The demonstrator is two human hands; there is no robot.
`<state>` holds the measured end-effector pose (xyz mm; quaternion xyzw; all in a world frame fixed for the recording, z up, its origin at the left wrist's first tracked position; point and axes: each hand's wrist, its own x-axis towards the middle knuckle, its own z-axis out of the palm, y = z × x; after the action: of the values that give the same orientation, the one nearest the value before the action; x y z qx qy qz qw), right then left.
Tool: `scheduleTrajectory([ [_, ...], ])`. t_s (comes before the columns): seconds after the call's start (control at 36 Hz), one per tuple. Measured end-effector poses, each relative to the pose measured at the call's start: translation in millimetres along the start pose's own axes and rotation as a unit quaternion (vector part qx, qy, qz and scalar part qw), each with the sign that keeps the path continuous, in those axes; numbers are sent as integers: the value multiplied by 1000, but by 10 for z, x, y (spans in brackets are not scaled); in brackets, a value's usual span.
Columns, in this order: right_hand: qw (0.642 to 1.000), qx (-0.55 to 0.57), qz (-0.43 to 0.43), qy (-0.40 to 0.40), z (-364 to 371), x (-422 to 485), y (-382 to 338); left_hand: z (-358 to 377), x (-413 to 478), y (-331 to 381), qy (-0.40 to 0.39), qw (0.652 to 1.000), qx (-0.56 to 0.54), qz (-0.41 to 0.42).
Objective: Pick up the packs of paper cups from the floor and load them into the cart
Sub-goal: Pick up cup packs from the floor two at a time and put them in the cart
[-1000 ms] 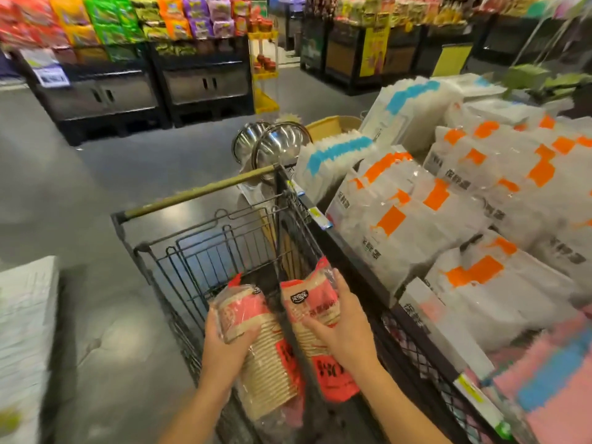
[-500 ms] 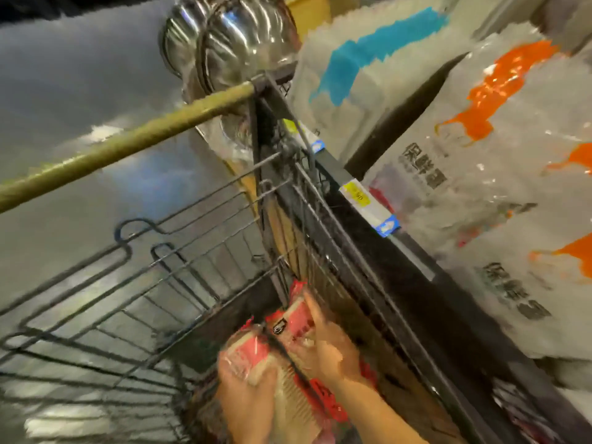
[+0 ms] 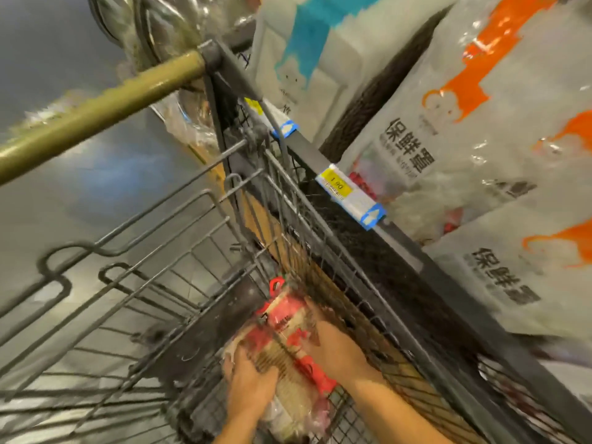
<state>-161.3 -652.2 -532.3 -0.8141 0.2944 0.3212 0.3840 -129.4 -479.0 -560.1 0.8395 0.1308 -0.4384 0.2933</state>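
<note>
Both hands press the clear plastic packs of tan paper cups with red labels low into the grey wire shopping cart, at its right-hand wall. The left hand curls round the nearer pack; the right hand lies flat over the other, likely to seat them side by side against the basket floor.

cart: grey metal wire | handle: matt olive | cup packs: glossy plastic film

Paper-cup packs low in wire cart
</note>
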Motion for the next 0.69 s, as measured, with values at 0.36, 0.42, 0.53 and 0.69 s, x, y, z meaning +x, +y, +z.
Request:
scheduleTrajectory([
  [0.36,981,-146,2,128,-1041,-2241,71,-624,-1865,1395,-24,757,503,415],
  [0.42,977,-121,19,173,-1138,-2683,211,-505,-2236,1553,-21,722,523,453],
  [0.53,957,-85,60,272,-1157,-3692,630,-68,-3105,1776,-28,658,531,533],
  [0.69,908,-22,160,387,-623,-5293,1657,913,-4589,1473,-60,538,535,648],
])
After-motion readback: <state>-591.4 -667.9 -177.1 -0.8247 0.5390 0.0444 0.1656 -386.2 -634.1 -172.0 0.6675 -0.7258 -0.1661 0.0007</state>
